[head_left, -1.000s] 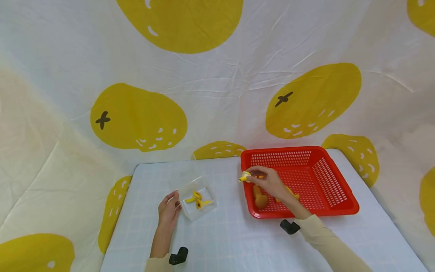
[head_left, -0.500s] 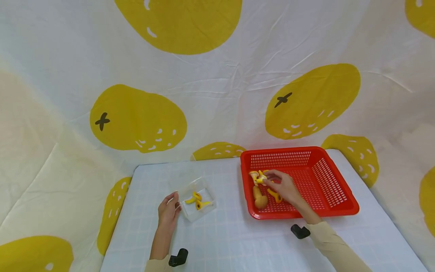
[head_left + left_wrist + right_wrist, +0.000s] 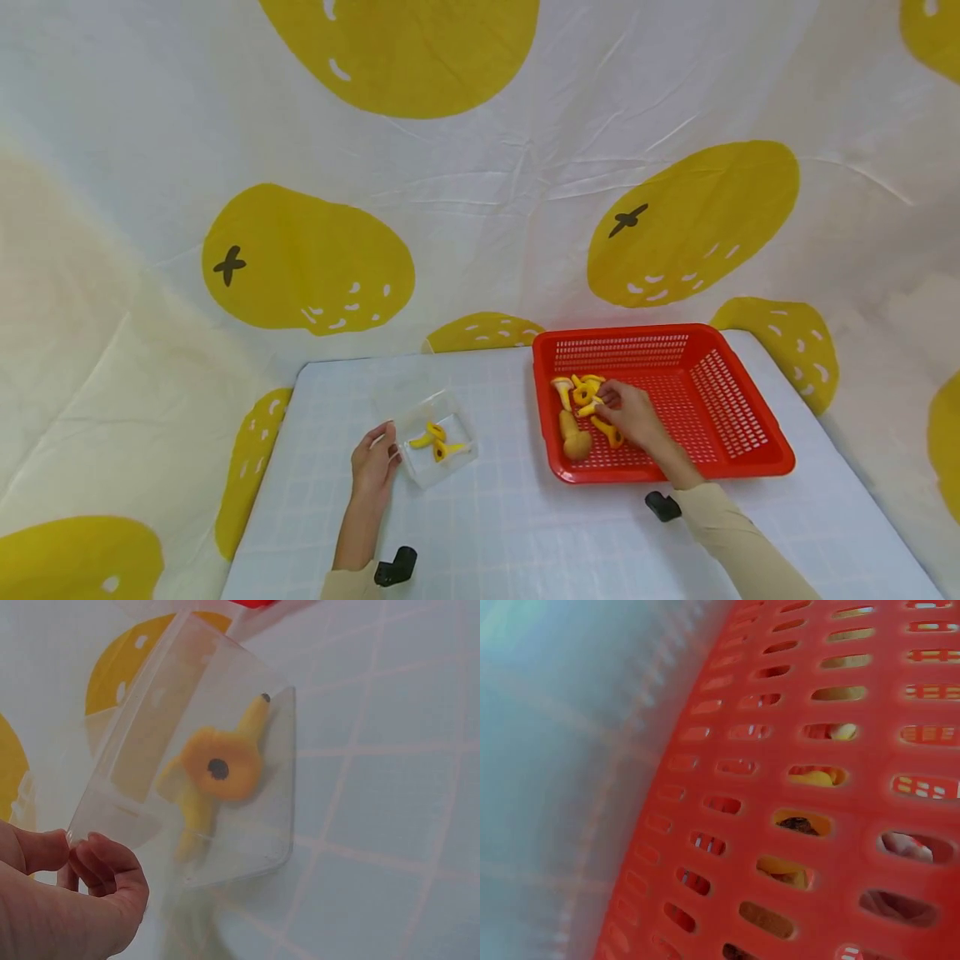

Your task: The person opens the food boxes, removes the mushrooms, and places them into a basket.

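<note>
My left hand [image 3: 372, 462] pinches the left edge of a clear plastic box [image 3: 127, 750] between thumb and curled fingers. Inside lie yellow trumpet-shaped toy mushrooms [image 3: 447, 451], one showing a dark centre. My right hand [image 3: 633, 415] reaches into the red basket [image 3: 738, 462], fingertips pinching the end of a yellow-and-white toy mushroom [image 3: 587, 409]. Close around it in the basket's left part are a pale-stemmed mushroom [image 3: 562, 392], a brown mushroom [image 3: 574, 437] and another yellow mushroom [image 3: 609, 432]. The right wrist view mostly shows the basket's slotted wall, hiding the hand.
A white checked cloth [image 3: 510, 533] covers the table. Behind it hangs a pale curtain [image 3: 480, 250] printed with big yellow fruit. The basket's slotted walls rise around my right hand.
My right hand has moved right and down from above the basket's left rim, carrying the yellow-and-white mushroom in among the others. My left hand and the box have stayed put.
</note>
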The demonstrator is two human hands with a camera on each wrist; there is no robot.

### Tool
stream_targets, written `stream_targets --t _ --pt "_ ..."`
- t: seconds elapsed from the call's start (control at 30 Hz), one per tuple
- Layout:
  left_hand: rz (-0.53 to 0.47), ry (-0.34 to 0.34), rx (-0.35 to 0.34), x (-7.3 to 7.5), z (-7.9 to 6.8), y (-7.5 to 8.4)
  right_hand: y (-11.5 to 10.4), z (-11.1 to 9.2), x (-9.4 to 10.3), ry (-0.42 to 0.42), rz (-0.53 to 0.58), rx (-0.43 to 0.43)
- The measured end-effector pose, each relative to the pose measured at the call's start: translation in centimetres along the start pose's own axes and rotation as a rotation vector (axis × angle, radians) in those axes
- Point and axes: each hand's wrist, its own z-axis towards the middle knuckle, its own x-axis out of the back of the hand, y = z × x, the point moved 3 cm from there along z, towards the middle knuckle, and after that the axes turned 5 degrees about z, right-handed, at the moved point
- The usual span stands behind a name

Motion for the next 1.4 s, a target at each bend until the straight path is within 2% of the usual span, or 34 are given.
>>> stream_targets --t 0.27,0.43,0.87,1.4 --pt "0.023 0.017 0.012 -0.2 0.2 -0.2 0.2 0.2 -0.2 -0.057 -0.047 0.003" --pt "0.029 0.014 0.012 -0.1 0.1 -0.1 -0.4 0.3 -0.1 -0.028 -0.058 0.009" --pt "-0.006 -0.008 -0.005 0.0 -0.3 0.1 -3.7 0.6 -0.1 -0.013 -0.026 0.073" --pt "0.038 0.013 0.009 -0.1 -0.1 0.0 -9.0 1.1 -1.8 -0.046 0.053 0.19"
